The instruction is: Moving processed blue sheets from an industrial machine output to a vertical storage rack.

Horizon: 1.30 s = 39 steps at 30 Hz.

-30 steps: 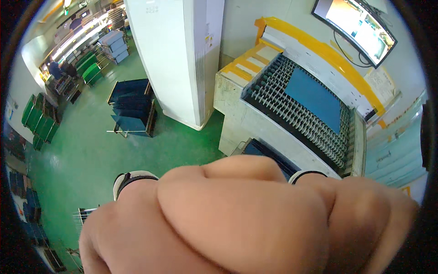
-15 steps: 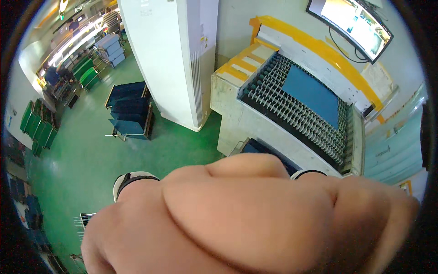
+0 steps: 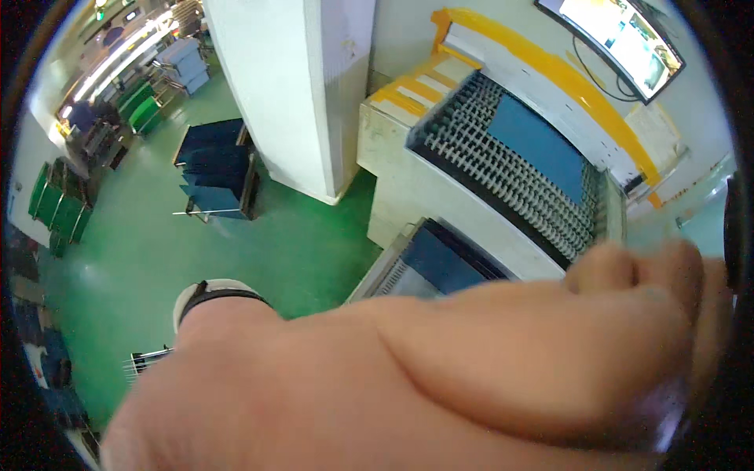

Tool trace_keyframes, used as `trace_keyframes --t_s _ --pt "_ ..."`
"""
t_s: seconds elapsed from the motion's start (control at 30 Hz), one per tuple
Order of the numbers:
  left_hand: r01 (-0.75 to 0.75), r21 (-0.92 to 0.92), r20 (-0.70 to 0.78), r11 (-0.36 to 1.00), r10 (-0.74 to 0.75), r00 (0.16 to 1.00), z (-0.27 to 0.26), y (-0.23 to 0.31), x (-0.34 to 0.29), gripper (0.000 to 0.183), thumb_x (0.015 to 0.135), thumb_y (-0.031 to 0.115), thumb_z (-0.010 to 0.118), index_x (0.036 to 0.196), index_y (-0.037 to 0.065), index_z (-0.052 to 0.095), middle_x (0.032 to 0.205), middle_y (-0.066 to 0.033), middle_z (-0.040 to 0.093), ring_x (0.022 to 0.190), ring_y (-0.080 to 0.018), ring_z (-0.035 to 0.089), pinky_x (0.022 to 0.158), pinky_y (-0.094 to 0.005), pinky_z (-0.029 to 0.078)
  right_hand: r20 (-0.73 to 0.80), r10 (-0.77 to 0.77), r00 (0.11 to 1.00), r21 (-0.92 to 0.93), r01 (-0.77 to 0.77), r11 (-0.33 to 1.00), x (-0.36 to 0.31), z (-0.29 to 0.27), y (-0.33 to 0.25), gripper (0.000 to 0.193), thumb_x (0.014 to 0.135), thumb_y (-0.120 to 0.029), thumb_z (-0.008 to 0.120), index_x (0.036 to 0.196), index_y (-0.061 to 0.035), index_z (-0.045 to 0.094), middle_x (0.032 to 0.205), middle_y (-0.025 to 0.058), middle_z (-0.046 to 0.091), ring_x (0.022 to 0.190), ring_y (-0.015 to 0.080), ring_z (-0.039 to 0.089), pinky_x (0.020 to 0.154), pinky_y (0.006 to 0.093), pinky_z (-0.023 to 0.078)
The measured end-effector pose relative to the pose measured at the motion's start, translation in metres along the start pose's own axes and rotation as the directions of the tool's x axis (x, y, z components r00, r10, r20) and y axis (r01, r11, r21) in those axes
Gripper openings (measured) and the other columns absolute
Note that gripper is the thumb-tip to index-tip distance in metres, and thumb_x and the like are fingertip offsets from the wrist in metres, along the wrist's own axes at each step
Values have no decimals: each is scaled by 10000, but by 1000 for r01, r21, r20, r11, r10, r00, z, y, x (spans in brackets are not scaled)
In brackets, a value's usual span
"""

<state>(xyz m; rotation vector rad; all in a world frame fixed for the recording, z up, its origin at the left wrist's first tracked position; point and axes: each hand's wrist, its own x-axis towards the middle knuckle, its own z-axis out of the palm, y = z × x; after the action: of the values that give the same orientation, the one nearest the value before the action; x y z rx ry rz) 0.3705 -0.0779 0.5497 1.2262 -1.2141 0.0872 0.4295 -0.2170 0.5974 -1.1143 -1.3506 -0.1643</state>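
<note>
My left hand [image 3: 503, 361] fills the lower part of the head view, very close and blurred, its wrist at the lower left. Toward the right edge its fingers bend together; whatever they hold, if anything, is hidden. My right hand is out of view. Beyond the hand stands a roller conveyor machine [image 3: 471, 169] with rows of grey wheels. A flat blue panel [image 3: 542, 145] lies on those wheels. Below the machine's front, a rack [image 3: 377, 271] carries dark blue panels [image 3: 444, 255], partly covered by my hand.
A white column [image 3: 275, 86] rises left of the machine. Farther left, a cart holds upright dark blue panels [image 3: 216, 169]. Green racks [image 3: 63, 204] line the left side. A monitor [image 3: 620, 43] hangs at upper right. My shoe [image 3: 212, 294] shows on the green floor.
My left hand has shifted right and down, its bent fingers now showing near the right edge. More of the rack of dark blue panels is uncovered. The view has tilted slightly.
</note>
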Motion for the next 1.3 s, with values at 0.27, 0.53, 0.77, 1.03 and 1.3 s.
trace_keyframes --t_s 0.27,0.53,0.77,1.03,1.3 --pt "44 -10 26 999 -43 999 -10 -1 -7 188 865 238 544 926 68 597 787 -59 580 784 -211 542 664 -322 450 -156 7 988 365 51 930 -34 -39 39 63 836 -139 544 818 -107 493 742 62 463 705 172 455 639 309 383" --pt "119 -23 15 993 -119 993 -23 -8 -7 196 868 246 540 937 72 598 790 -55 579 792 -211 539 671 -324 449 -521 301 799 329 -138 934 -125 -95 81 155 849 -81 480 953 -7 569 875 117 568 799 203 531 725 325 429" --pt "165 -14 14 986 -164 986 -26 -11 -7 204 871 253 536 947 75 599 793 -52 577 799 -211 536 677 -326 448 -726 507 465 375 -350 858 -222 -117 111 153 843 -72 503 941 -18 607 853 77 605 788 172 558 715 309 431" --pt "215 -49 41 975 -213 976 -24 -21 2 213 874 261 532 958 78 600 797 -49 575 807 -211 533 684 -329 446 -799 601 -13 534 -473 700 -349 -138 128 114 856 -107 537 927 -59 612 861 42 620 754 123 573 647 257 460" --pt "274 -82 83 958 -267 960 -3 -21 13 221 877 270 528 970 82 601 800 -46 573 814 -210 531 690 -331 445 -846 527 -83 425 -703 571 -401 -137 132 145 835 -105 553 943 -39 622 823 25 617 706 93 562 623 224 452"
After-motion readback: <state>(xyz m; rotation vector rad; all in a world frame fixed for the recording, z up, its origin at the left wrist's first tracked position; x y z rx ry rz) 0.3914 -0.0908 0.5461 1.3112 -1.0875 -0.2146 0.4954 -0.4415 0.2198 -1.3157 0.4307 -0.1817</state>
